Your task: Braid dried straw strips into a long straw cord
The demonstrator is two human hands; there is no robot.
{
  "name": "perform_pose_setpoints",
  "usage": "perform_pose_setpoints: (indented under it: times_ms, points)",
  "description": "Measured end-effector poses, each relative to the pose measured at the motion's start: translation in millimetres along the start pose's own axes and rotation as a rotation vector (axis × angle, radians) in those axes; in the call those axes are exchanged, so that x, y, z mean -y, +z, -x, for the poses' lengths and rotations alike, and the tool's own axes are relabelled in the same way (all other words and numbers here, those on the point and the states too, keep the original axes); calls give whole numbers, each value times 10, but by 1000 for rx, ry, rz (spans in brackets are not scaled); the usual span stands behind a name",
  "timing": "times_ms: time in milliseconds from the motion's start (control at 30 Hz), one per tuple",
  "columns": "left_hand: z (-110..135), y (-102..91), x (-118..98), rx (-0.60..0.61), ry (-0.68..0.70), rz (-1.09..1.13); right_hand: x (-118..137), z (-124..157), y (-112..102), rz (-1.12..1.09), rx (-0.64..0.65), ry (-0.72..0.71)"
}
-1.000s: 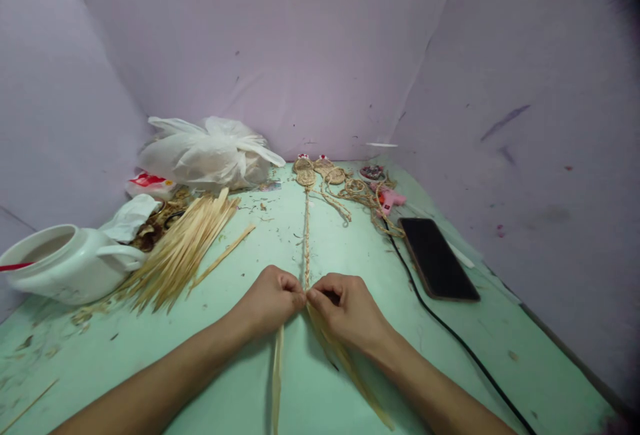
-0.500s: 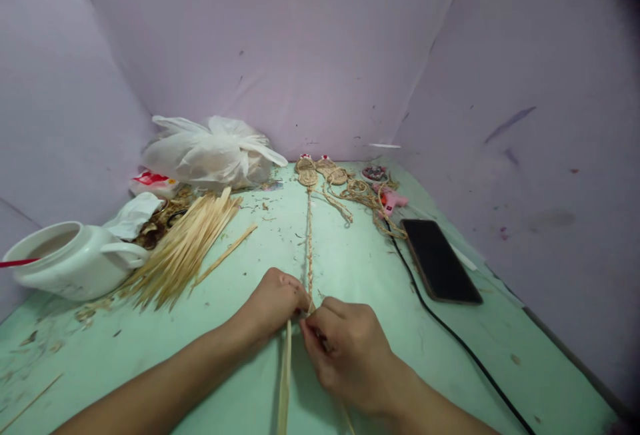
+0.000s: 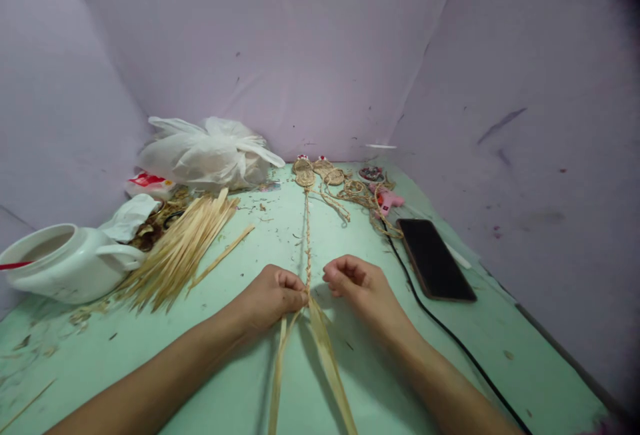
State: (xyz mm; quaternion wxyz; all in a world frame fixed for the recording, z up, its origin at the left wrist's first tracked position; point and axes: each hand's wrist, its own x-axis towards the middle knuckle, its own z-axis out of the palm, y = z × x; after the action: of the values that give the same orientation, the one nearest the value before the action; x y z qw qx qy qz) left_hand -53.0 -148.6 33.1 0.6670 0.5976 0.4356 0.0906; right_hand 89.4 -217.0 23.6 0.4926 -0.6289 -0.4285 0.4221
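Observation:
A thin braid [image 3: 308, 242] of dry straw-coloured strips runs down the middle of the table from a small woven slipper-shaped sole [image 3: 303, 172]. My left hand [image 3: 280, 294] pinches the braid's near end between thumb and fingers. Loose flat strips [image 3: 327, 358] hang from that point toward me, some to the left and a wider one to the right. Just right of the braid, my right hand [image 3: 357, 283] is lifted, its fingers curled loosely and apart from the strips, holding nothing that I can see.
At the left lie a bundle of dry strips [image 3: 185, 248], a white pot [image 3: 75, 265] and a white plastic bag [image 3: 205, 155]. To the right are a phone [image 3: 436, 258], a black cable [image 3: 440, 322] and a pink glue gun [image 3: 389, 200]. A second sole [image 3: 329, 172] sits at the back.
My right hand has let go of the strips and moved up and right, its fingers loosening. The wide strip now hangs to the right. My left hand keeps its pinch on the braid.

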Motion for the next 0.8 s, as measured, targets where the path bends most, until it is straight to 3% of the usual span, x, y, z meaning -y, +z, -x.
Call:
perform_pose_setpoints:
  times_ms: [100, 200, 367, 567, 800]
  points:
    - [-19, -1, 34, 75, 39, 63, 9, -13, 58, -372, 325, 294]
    - [-39, 5, 79, 160, 77, 84, -4, 29, 132, -452, 447, 337]
    - [-49, -43, 67, 83, 134, -165, -62, 11, 150, -230, 389, 247]
    - [-40, -63, 11, 69, 128, -236, -124, -8, 169, -69, 197, 107]
    - [94, 9, 11, -207, 113, -519, -118, 19, 245, -77, 65, 179]
